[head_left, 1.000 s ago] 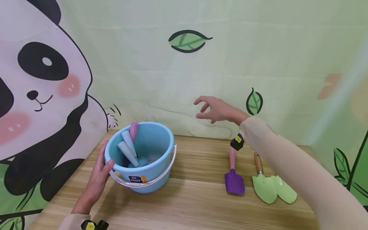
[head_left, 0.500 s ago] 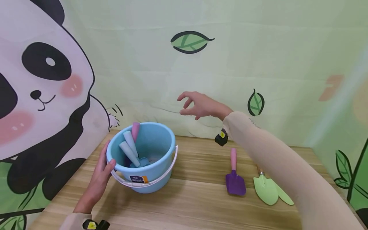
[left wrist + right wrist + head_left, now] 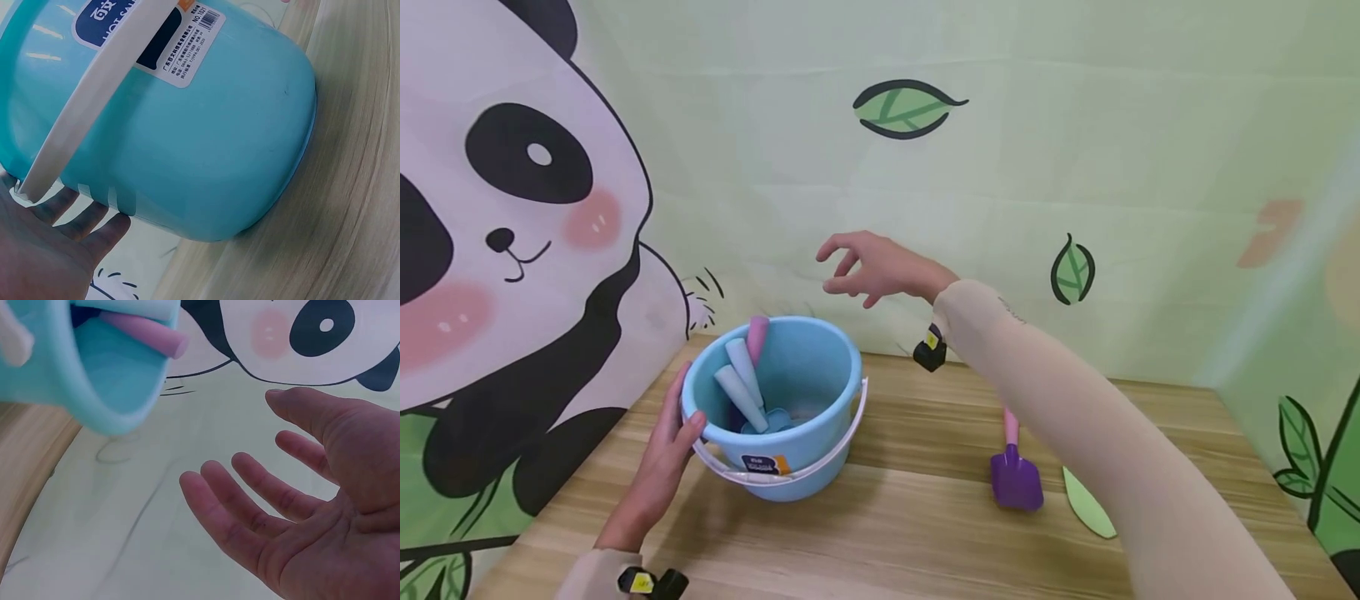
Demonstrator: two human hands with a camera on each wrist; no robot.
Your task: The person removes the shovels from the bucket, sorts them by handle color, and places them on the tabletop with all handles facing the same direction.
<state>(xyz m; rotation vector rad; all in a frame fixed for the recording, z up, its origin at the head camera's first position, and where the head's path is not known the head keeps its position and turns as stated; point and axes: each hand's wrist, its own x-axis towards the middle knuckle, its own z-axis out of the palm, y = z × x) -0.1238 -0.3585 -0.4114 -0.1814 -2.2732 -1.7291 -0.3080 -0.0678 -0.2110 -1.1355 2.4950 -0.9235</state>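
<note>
A light blue bucket (image 3: pixel 812 454) with a white handle stands at the left of the table. Against its left side, just below the rim, rests my left hand (image 3: pixel 658 467), fingers extended along the outer wall and thumb at the front. Inside lean two pale blue handles (image 3: pixel 741 398) and a pink handle (image 3: pixel 757 337); their lower ends are partly hidden. My right hand (image 3: pixel 880 267) hovers in the air beyond and right of the bucket, fingers spread and loosely bent, with nothing in it. In the right wrist view its palm (image 3: pixel 331 544) shows bare beside the bucket's mouth.
On the wooden table (image 3: pixel 917 542), right of the bucket, lies a purple shovel (image 3: pixel 1017 481) with a pink handle. A light green trowel blade (image 3: pixel 1086 507) shows partly from under my right forearm. A backdrop (image 3: pixel 760 125) with a panda print rises behind the table.
My right hand has moved left through the air, toward the bucket. Its forearm now covers most of the green trowels. The left hand and the bucket have stayed in place.
</note>
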